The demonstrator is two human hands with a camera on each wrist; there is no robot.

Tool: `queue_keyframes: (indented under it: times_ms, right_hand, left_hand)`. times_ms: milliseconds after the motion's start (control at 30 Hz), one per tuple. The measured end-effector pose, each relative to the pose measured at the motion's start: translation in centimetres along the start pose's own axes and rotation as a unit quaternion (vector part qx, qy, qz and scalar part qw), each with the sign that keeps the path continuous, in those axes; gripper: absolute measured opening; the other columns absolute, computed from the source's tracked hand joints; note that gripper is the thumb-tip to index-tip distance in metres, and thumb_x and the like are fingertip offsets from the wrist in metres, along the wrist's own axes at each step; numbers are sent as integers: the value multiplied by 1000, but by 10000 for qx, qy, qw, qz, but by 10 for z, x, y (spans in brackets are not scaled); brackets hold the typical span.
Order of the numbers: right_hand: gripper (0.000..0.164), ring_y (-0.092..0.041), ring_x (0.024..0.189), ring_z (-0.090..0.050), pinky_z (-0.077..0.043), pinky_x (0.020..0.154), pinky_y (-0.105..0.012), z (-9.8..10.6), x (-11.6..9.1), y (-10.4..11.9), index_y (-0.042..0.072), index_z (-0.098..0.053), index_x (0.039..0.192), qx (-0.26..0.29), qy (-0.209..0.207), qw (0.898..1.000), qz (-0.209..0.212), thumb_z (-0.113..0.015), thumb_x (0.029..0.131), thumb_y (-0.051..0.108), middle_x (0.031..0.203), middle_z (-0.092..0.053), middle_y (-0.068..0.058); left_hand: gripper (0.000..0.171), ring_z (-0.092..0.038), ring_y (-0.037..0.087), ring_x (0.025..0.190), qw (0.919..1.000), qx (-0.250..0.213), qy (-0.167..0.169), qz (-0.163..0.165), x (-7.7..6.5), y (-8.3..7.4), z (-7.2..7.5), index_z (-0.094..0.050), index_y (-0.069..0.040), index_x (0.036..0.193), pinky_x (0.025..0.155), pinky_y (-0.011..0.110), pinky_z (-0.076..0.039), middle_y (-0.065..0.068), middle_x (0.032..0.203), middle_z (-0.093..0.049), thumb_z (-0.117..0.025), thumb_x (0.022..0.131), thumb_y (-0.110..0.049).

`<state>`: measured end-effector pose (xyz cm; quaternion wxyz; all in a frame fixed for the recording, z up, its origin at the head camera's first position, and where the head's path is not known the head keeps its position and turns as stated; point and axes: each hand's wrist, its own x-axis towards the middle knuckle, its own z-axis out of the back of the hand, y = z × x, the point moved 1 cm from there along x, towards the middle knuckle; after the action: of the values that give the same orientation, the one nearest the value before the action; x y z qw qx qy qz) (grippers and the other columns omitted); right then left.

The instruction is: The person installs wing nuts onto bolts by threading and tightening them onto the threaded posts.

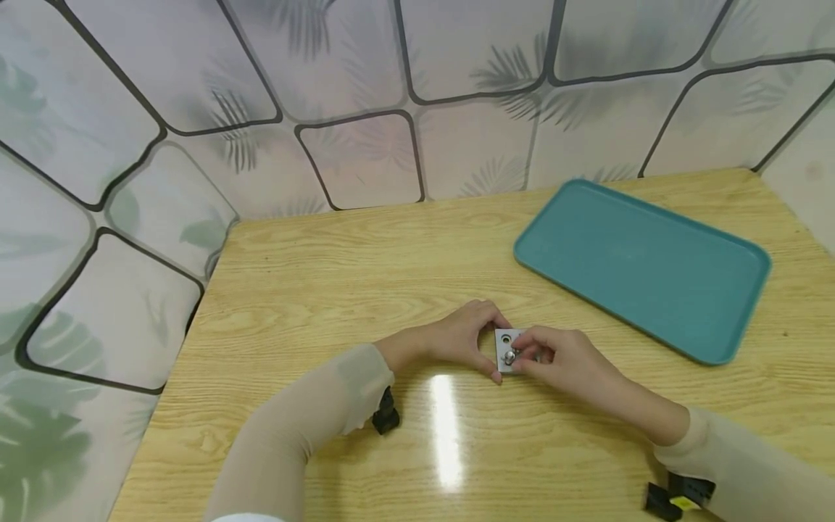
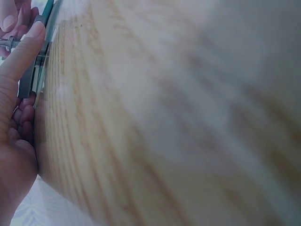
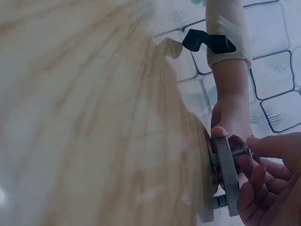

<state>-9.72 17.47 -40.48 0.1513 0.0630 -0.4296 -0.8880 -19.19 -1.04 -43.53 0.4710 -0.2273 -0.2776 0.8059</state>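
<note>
A small silver metal plate (image 1: 501, 339) with a round hole in it lies low over the wooden table. My left hand (image 1: 462, 335) holds it at the left side, thumb at the near corner and fingers at the far one. At the plate's face, my right hand (image 1: 566, 358) pinches the head of a bolt (image 1: 509, 357) between thumb and fingers. From the right wrist view, the bolt's threaded shank (image 3: 239, 153) passes into the plate (image 3: 229, 174), and short metal pieces (image 3: 218, 202) stick out of its underside. My right fingers hide part of the plate.
A teal rectangular tray (image 1: 642, 268) lies at the right rear of the wooden table (image 1: 326, 275). Behind and left of the table stands a patterned wall (image 1: 365, 163). Black wrist devices (image 1: 386, 413) hang under both sleeves.
</note>
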Motion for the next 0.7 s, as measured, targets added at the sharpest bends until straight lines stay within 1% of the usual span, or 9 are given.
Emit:
queue_keyframes:
  times_ms: [167,267,433,567,700]
  right_hand:
    - [10,-3,54,-42,-37,48,-21,1,-4,-2,12,-68,86,15,26,10000,-77,-75,81,16,69,-63,8]
    - [8,-2,53,-42,-37,47,-21,2,-5,-3,14,-67,83,119,93,9999,9,-75,81,15,67,-61,8]
    - [5,-2,53,-44,-39,47,-21,1,-6,-4,15,-68,83,254,200,9993,166,-73,82,15,66,-59,9]
    - [6,-2,54,-43,-39,47,-21,2,-5,-5,16,-68,83,102,148,9997,150,-73,83,18,66,-59,10]
    - [12,-1,55,-44,-40,48,-21,2,-4,-4,11,-68,89,-120,-28,9996,266,-75,81,17,69,-61,9]
  left_hand:
    - [70,-43,9,100,10000,-12,20,49,0,0,0,-54,-13,119,86,19,-35,-3,113,-54,-87,64,-40]
    - [71,-43,9,101,10000,-5,17,70,0,-1,0,-54,-13,120,88,19,-35,-3,113,-54,-87,63,-41]
    - [70,-43,9,101,10000,1,-14,42,0,0,0,-54,-13,119,87,19,-35,-3,112,-53,-87,64,-40]
    - [69,-43,10,99,10000,24,-32,-33,1,1,-1,-54,-13,118,85,19,-35,-2,112,-54,-87,64,-39]
    - [69,-43,10,98,10000,44,-44,-68,1,0,0,-53,-12,117,84,18,-35,-2,111,-54,-87,64,-38]
